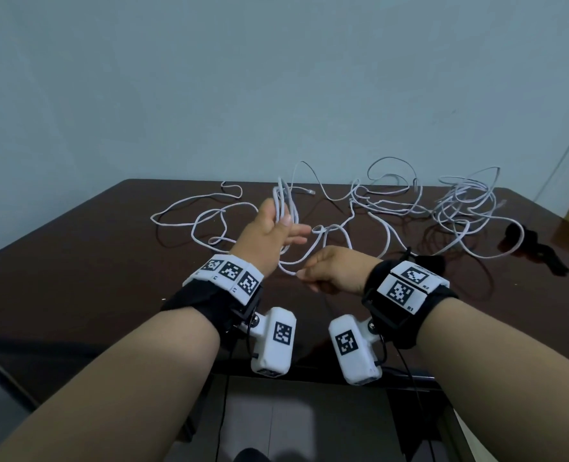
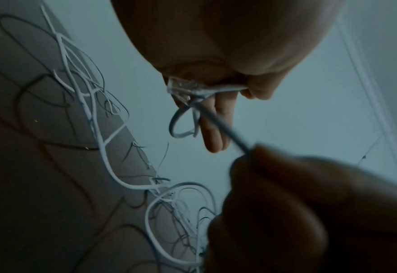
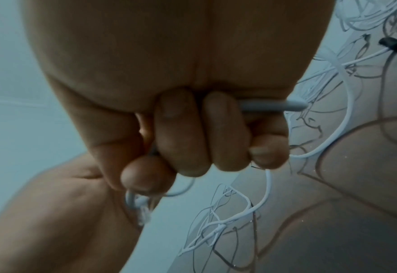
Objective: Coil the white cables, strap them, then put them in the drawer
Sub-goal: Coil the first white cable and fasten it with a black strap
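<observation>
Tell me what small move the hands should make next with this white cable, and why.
Probably lay one more loop: the right hand carries the strand it grips up to the left hand, which pinches it onto the few loops it holds. Most of the white cable lies loose on the table, so coiling looks unfinished.

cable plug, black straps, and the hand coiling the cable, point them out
cable plug [image 2: 181, 87], left wrist view, on its clear body
black straps [image 1: 523, 235], head view, on the dark bundle
left hand [image 1: 269, 228], head view, on its back, gripping the coil [image 1: 285, 201]
</observation>
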`<state>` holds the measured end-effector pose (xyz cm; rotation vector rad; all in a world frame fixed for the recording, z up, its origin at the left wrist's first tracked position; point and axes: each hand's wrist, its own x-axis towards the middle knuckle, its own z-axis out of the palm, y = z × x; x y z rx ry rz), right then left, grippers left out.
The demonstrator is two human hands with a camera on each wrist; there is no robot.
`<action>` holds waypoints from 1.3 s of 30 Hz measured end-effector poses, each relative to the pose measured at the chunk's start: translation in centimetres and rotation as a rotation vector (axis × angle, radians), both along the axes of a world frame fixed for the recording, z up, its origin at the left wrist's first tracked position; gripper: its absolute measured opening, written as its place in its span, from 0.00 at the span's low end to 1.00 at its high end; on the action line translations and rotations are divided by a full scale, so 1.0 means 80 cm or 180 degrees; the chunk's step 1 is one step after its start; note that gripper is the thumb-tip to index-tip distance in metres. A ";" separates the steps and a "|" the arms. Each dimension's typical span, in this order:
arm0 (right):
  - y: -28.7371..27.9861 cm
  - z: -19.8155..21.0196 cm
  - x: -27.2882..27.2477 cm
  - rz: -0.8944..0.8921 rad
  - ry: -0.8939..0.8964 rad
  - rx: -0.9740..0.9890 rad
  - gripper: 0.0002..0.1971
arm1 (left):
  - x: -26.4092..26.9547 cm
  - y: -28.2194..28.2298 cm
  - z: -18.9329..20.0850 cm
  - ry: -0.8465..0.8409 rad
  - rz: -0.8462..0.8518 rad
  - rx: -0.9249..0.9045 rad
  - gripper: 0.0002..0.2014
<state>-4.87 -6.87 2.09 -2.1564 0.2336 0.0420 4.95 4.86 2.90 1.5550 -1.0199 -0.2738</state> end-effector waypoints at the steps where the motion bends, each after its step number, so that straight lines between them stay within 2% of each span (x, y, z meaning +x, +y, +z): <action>1: 0.000 0.002 -0.001 -0.0021 -0.0082 -0.0047 0.22 | 0.001 0.002 -0.003 -0.0118 0.0060 0.0168 0.08; 5: -0.004 0.011 -0.007 -0.0128 -0.0398 -0.0137 0.16 | 0.005 0.007 -0.013 -0.0364 0.0349 0.0588 0.03; 9: -0.006 0.017 -0.007 -0.0349 -0.0839 -0.0319 0.11 | 0.010 0.007 -0.014 -0.0519 0.0449 0.0845 0.05; 10: -0.007 0.017 -0.006 -0.0484 -0.0993 -0.0401 0.12 | 0.010 0.007 -0.013 -0.0387 0.0327 0.0874 0.06; 13: -0.012 0.020 -0.002 -0.1115 -0.1456 -0.0411 0.16 | 0.003 0.007 -0.009 0.0472 -0.0323 0.0670 0.10; 15: -0.018 0.024 -0.001 -0.1300 -0.1648 -0.0339 0.17 | -0.001 0.009 -0.007 0.0754 -0.0679 0.0518 0.16; 16: -0.022 0.025 0.000 -0.1296 -0.1670 -0.0353 0.17 | -0.002 0.009 -0.007 0.0821 -0.0773 0.0457 0.15; 18: -0.032 0.026 0.001 -0.1217 -0.1603 -0.0467 0.15 | -0.002 0.011 -0.006 0.1023 -0.0829 0.0264 0.12; 21: -0.047 0.023 -0.003 -0.1169 -0.1603 -0.0303 0.13 | 0.004 0.012 -0.004 0.1673 -0.0802 -0.0320 0.18; 24: -0.056 0.016 -0.009 -0.1198 -0.1569 -0.0269 0.13 | 0.010 0.014 0.002 0.2254 -0.0958 -0.0567 0.22; 27: -0.061 0.006 -0.008 -0.1309 -0.1419 -0.0309 0.10 | 0.011 0.015 0.008 0.2653 -0.1409 -0.0637 0.23; 30: -0.060 -0.001 -0.004 -0.1499 -0.1290 -0.0027 0.12 | 0.014 0.013 0.012 0.2683 -0.2060 -0.0636 0.21; 33: -0.046 -0.008 0.002 -0.1396 -0.0915 0.0225 0.16 | 0.015 0.010 0.020 0.2712 -0.2557 -0.0796 0.16; 35: -0.035 -0.017 0.006 -0.1460 -0.0641 0.0260 0.19 | 0.010 0.007 0.026 0.2826 -0.2478 -0.1080 0.18; 37: -0.025 -0.023 0.009 -0.1443 -0.0413 0.0157 0.21 | 0.003 0.003 0.031 0.2954 -0.1965 -0.1398 0.23; 39: -0.014 -0.017 0.007 -0.1170 0.0005 -0.0434 0.20 | 0.001 0.001 0.033 0.2855 -0.1601 -0.1588 0.25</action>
